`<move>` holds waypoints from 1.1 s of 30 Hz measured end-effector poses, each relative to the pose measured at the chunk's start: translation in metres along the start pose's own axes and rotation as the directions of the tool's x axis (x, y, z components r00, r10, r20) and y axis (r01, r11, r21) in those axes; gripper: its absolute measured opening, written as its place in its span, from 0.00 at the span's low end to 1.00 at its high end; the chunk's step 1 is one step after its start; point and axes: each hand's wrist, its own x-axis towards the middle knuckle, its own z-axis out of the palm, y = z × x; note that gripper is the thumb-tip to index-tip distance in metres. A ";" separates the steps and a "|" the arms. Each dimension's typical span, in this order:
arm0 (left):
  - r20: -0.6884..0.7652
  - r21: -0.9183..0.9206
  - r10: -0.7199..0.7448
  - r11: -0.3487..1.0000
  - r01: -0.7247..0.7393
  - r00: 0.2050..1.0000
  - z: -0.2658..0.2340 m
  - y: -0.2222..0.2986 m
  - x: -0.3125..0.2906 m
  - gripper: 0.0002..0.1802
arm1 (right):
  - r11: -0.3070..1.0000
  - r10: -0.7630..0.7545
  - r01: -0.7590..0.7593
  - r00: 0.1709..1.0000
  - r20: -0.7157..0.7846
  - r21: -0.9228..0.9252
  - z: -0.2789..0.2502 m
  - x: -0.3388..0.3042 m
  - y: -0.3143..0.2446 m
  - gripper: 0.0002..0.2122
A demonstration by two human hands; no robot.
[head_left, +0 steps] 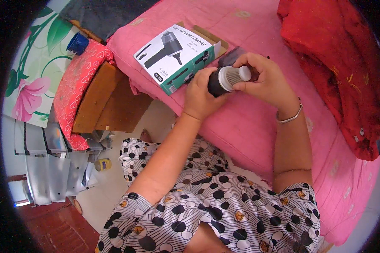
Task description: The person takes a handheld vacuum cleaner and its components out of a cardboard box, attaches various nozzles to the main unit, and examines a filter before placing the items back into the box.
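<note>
My left hand (198, 96) is wrapped round the dark cylindrical body (215, 85) of what looks like a handheld vacuum cleaner. From its open end sticks a pale pleated filter (235, 76) with a white rim and cap. The thumb and fingers of my right hand (271, 80) close round the filter's outer end. Both hands are above the pink bed cover. Just beyond my left hand lies the vacuum cleaner's white and green box (171, 55), its cardboard flap standing open. A dark, shiny piece (231, 57) shows partly behind my hands.
The pink bedspread (257, 139) stretches under my arms. A red cloth (333, 71) is heaped on the right. To the left stand a wooden cabinet (109, 101) with a red heart-patterned cloth (74, 97), a blue cup (77, 44) and a clear-panelled rack (55, 173). A yellow-labelled jar (103, 164) is on the floor.
</note>
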 end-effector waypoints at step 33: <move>0.127 -0.090 0.045 0.995 -0.034 0.991 -0.023 0.009 0.020 0.31 | 0.998 0.011 -0.013 0.999 -0.039 -0.060 0.020 0.008 -0.008 0.15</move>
